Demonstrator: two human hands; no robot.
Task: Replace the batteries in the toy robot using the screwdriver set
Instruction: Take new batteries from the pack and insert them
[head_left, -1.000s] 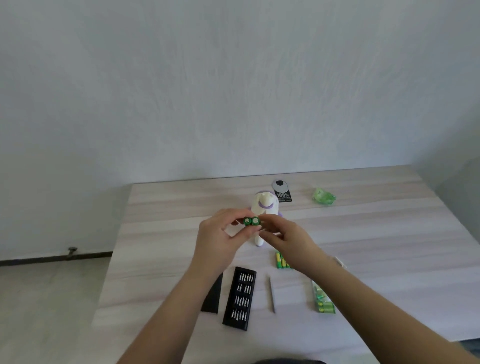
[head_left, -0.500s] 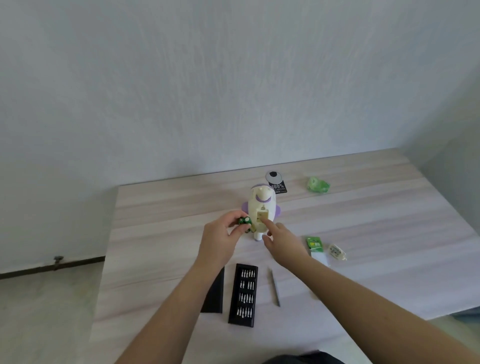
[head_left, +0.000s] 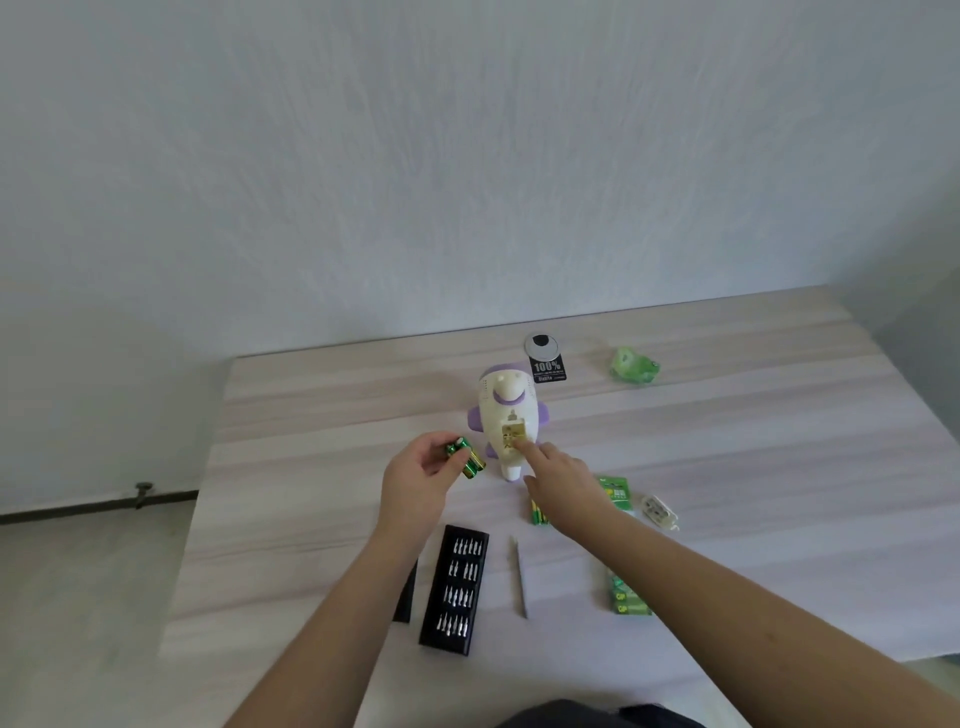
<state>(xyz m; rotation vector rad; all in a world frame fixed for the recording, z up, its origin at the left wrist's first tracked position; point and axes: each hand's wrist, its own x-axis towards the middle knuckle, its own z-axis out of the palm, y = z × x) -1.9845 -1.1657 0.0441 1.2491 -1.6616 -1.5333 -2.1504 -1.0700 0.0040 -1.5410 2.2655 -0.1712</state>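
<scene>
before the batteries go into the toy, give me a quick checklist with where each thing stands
1. Compartment open: ok, the toy robot shows a bare cavity in its back.
2. Batteries in hand: ok, the left hand grips green batteries.
3. Toy steadied: cannot tell, the right hand only has a fingertip at the cavity.
4. Polarity marks read: cannot tell, too small.
5. Cavity free of old cells: cannot tell.
6. Screwdriver within reach: ok, beside the bit case.

Bare table (head_left: 291, 467) left of toy robot (head_left: 506, 415), bit case (head_left: 454, 592), screwdriver (head_left: 519, 577), battery packs (head_left: 626, 600) crowding near edge
</scene>
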